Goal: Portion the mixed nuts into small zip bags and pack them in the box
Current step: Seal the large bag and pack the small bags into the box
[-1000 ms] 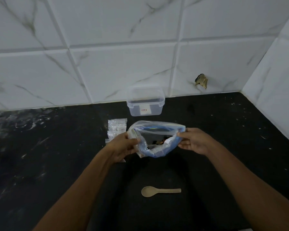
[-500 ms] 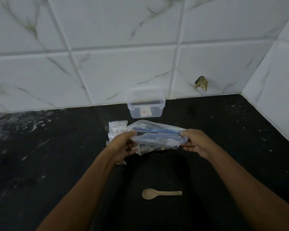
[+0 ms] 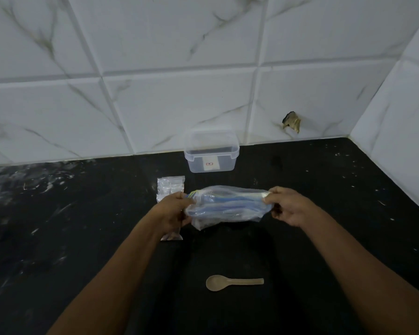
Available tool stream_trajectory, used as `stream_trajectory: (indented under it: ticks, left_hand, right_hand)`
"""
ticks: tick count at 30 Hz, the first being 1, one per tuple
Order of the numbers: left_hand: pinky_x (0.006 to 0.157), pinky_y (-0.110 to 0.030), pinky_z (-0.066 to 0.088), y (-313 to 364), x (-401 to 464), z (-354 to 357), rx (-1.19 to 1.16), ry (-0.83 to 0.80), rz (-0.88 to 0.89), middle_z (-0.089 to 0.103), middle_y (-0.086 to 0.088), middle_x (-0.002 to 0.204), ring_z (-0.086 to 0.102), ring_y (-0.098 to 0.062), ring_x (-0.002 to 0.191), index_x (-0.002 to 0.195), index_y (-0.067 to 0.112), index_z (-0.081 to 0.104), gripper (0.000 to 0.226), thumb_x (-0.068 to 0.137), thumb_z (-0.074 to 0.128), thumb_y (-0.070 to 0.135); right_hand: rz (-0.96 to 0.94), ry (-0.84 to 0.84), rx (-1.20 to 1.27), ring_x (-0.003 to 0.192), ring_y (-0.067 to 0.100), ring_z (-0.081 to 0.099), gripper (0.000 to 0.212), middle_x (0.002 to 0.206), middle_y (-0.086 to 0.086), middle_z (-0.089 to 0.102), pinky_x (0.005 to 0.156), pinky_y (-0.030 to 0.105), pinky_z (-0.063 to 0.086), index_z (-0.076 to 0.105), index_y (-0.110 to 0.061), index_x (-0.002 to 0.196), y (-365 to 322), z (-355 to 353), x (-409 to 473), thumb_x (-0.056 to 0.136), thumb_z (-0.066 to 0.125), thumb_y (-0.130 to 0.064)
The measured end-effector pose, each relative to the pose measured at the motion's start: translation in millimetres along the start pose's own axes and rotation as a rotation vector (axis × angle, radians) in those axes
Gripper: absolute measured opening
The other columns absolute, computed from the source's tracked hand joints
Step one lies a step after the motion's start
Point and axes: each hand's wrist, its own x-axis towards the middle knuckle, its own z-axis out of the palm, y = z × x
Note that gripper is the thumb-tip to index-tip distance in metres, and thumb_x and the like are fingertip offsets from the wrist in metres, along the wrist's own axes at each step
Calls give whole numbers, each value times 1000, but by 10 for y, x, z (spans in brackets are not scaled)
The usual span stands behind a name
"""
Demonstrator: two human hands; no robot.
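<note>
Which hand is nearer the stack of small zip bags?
Left. The left hand overlaps the small zip bags; the right hand is across the large bag.

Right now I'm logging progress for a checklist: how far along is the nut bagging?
Barely started. Done: nothing packed that I can see; the clear box looks empty. In hand: the left hand and right hand grip the ends of the big zip bag. Left: the small zip bags look unfilled, and the spoon lies unused.
</note>
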Motion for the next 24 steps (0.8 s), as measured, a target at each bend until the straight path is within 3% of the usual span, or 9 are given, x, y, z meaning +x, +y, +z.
stream_trajectory:
  ticks: [3,5,7,10,12,14,15,19,24]
  left_hand:
    - [39,-25,42,-37,18,56,394,200,159,59,-11,71,56,-19,52,78,13,50,20,88,64,4]
    - [51,-34,54,-84,24,143,570,327,283,64,-12,80,66,-28,69,79,13,54,15,86,65,6]
    - [66,-43,56,-139,19,228,650,410,382,63,-8,81,66,-30,79,77,16,54,15,84,63,6]
    - [67,-45,54,-179,29,255,613,427,436,61,-4,76,64,-31,76,77,21,51,17,85,59,8]
    - [67,-48,55,-171,49,209,549,400,434,65,-8,80,66,-32,75,81,21,54,12,88,60,13]
    - [68,-47,56,-161,59,174,464,366,437,68,-12,87,68,-33,80,84,23,58,12,91,60,14]
    - [65,-44,55,-155,52,173,429,352,441,69,-14,90,68,-33,82,85,25,59,15,93,59,13]
    - [56,-31,48,-148,51,216,359,333,462,68,-11,95,67,-30,87,90,27,61,22,97,50,9]
    - [79,-52,58,-143,53,230,351,340,467,70,-5,92,69,-28,89,90,29,66,26,92,49,10]
  right_hand:
    - [-237,144,-480,66,19,52,21,76,8,56,55,31,42,49,-15,71,74,39,19,80,60,0]
    - [-379,352,-850,61,16,48,19,74,5,52,54,33,41,47,-14,68,145,134,36,81,59,-8]
    - [-460,482,-1018,60,13,46,20,82,4,49,50,28,36,45,-15,70,169,243,-6,86,58,-15]
    - [-431,353,-883,63,12,49,16,80,2,53,55,25,39,49,-16,75,151,236,-4,86,61,-17]
    - [-286,96,-502,78,17,61,11,90,6,64,67,31,50,59,-12,91,94,142,-26,85,65,-19]
    - [-124,-121,-151,94,24,67,26,104,11,69,80,37,55,63,-10,107,49,25,-61,89,65,-28]
    - [-80,-177,-100,97,24,67,29,108,13,70,84,39,55,64,-9,111,38,-20,-68,90,63,-29]
    - [-63,-288,-240,99,23,66,22,107,11,71,86,37,53,69,-8,108,38,-27,-83,92,61,-20]
    - [-147,-294,-425,83,19,64,13,92,9,70,78,33,53,66,-4,95,31,83,-126,86,67,-13]
